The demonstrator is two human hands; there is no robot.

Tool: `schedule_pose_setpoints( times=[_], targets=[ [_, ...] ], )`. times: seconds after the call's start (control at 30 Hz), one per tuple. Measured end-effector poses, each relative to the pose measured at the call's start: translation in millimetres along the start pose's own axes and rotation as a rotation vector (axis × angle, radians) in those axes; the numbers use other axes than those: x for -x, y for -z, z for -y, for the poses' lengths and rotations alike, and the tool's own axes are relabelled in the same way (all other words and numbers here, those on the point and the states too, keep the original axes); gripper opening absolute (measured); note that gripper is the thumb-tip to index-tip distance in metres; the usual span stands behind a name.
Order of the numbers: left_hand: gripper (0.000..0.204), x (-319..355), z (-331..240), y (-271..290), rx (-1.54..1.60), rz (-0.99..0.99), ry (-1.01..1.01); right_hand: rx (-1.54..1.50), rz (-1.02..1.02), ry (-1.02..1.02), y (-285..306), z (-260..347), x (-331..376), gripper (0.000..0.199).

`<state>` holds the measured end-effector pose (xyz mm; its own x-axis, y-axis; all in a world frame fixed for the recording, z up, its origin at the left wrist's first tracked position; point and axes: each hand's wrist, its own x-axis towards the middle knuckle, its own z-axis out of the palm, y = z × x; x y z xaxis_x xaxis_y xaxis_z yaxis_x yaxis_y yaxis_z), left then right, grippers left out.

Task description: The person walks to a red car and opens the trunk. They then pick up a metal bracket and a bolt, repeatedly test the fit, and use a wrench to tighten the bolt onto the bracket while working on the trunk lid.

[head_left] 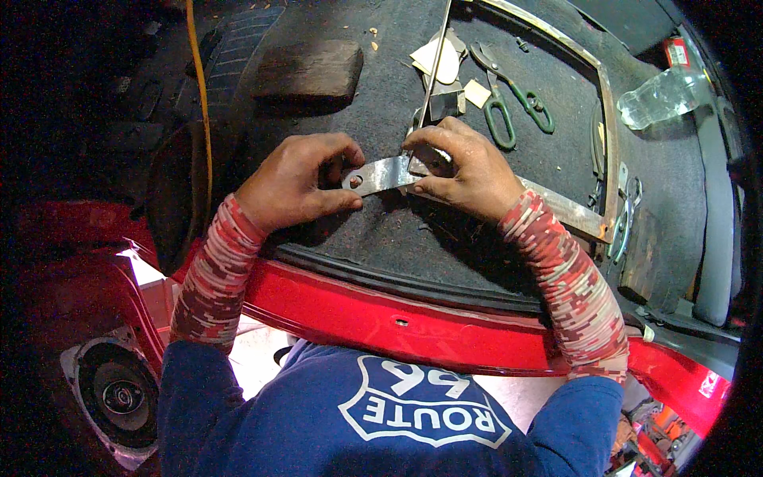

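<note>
A short, slightly bent metal strip (pixel 383 176) with a hole near its left end is held between my two hands, above a dark carpeted car floor. My left hand (pixel 296 176) curls around the left end, with thumb and index finger on either side of the hole. At the other end, my right hand (pixel 470 168) pinches the strip between thumb and fingers. A thin metal rod (pixel 435 67) runs away from beside the right fingers; whether they touch it I cannot tell. Just beyond the right hand lie green-handled snips (pixel 501 121) and pale cut pieces of card (pixel 439 60).
A dark wooden block (pixel 310 73) lies at the far left, near a hanging yellow cord (pixel 199 87). A rectangular metal frame (pixel 610 151) surrounds the snips. The clear plastic bottle (pixel 661 97) rests at right. The red door sill (pixel 381 310) crosses in front of me; a round speaker (pixel 119 393) is lower left.
</note>
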<state>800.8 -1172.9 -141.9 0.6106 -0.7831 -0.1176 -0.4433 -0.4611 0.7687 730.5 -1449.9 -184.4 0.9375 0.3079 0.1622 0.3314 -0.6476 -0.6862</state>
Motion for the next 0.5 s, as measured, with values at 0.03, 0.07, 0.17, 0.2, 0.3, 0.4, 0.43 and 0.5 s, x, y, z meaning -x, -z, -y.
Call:
schedule_pose_setpoints(
  times=[0.03,0.07,0.17,0.2,0.3,0.4,0.43,0.5],
  targets=[
    [0.040,-0.3,0.3,-0.8,-0.012,-0.012,-0.027,0.010,0.001,0.001,0.4,0.2,-0.1,0.049],
    [0.040,-0.5,0.5,-1.7,-0.005,-0.032,-0.059,0.000,0.009,0.008,0.8,0.3,-0.2,0.048],
    [0.039,-0.8,0.8,-2.3,-0.011,-0.063,-0.110,-0.004,0.028,0.016,2.1,0.3,-0.2,0.046],
    [0.038,-0.6,0.7,-1.9,-0.017,-0.068,-0.119,-0.001,0.024,0.020,2.2,0.3,-0.2,0.045],
    [0.042,-0.1,0.1,0.5,-0.040,-0.003,-0.049,0.001,0.016,0.032,2.2,-0.3,-0.4,0.044],
    [0.042,-0.2,-1.4,1.9,-0.058,0.002,-0.055,-0.011,0.029,0.028,1.5,-1.2,-0.9,0.043],
    [0.042,-0.4,-2.1,2.0,-0.045,0.001,-0.043,-0.016,0.036,0.024,1.4,-1.5,-0.9,0.043],
    [0.043,-0.7,-3.7,2.4,-0.025,0.011,-0.016,-0.008,0.044,0.012,1.5,-1.8,-0.6,0.044]
  ],
)
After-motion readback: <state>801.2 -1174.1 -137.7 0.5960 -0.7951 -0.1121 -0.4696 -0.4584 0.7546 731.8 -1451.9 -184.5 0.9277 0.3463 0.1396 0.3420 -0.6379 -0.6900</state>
